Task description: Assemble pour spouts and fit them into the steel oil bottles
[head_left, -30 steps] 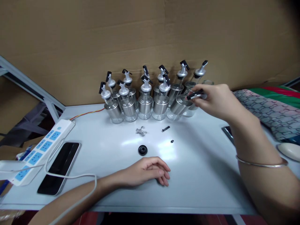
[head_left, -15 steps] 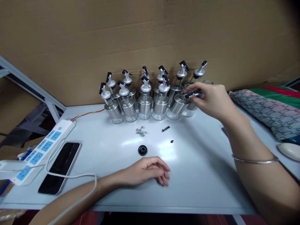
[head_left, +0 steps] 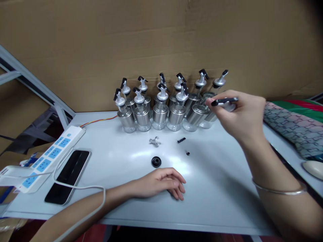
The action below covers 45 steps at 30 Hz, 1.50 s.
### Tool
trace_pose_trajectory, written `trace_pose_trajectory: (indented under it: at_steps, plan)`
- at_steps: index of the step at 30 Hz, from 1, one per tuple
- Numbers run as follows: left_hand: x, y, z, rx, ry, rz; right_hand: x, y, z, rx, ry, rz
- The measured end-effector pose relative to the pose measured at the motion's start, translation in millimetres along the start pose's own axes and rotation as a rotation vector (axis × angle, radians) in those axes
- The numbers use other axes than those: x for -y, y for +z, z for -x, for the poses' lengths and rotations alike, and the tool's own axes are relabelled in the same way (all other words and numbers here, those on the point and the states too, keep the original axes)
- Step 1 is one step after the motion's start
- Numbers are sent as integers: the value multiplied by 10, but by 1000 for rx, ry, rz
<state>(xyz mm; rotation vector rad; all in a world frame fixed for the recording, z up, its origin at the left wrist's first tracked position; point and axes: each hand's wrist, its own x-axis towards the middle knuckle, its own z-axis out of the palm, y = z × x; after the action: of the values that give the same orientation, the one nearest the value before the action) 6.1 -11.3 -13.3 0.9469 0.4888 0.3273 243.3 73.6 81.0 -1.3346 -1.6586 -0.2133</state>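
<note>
While the thumb and fingers of the right hand (head_left: 243,116) pinch a silver pour spout (head_left: 229,104) with its black lever pointing left, the fingertips sit close by the neck of a steel-banded glass bottle (head_left: 196,116); whether they touch it cannot be told. Hand and spout are raised over the far right part of the bench (head_left: 222,208).

Near the middle of the near edge lies the left hand (head_left: 163,183), its fingers loosely curled and slightly apart.

Farther in, toward the bench's middle, 4 loose parts are spread out: a round black stopper (head_left: 156,162) just past the left hand, a silver spout body (head_left: 154,141) behind it, a thin black strip (head_left: 181,140) to the right, and a small dark plug (head_left: 187,153) nearer than the strip.

Along the far edge, 10 more bottles (head_left: 160,114) stand close together, 4 in front and 6 behind, each topped with a silver-and-black spout. Cardboard (head_left: 151,40) rises behind them.

Near the left edge, a phone (head_left: 67,174) lies beside a white power strip (head_left: 69,139) with blue sockets. A white cable (head_left: 85,187) crosses the phone and left forearm. Toward the right edge are a rounded white object (head_left: 313,169) and a patterned bag (head_left: 292,131).
</note>
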Motion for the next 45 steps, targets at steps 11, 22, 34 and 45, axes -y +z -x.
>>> trace_pose_trajectory:
  at_steps: [11,22,34,45]
  plan:
    - [31,-9,-34,9,23,57,377,206,713,650,296,-362]
    - [69,49,-130,-65,59,162,468,287,1038,881,202,-681]
    - [24,-2,-99,-48,69,72,508,230,1002,713,-30,-505]
    - [1,-39,-101,33,-19,311,508,102,881,894,-171,-668]
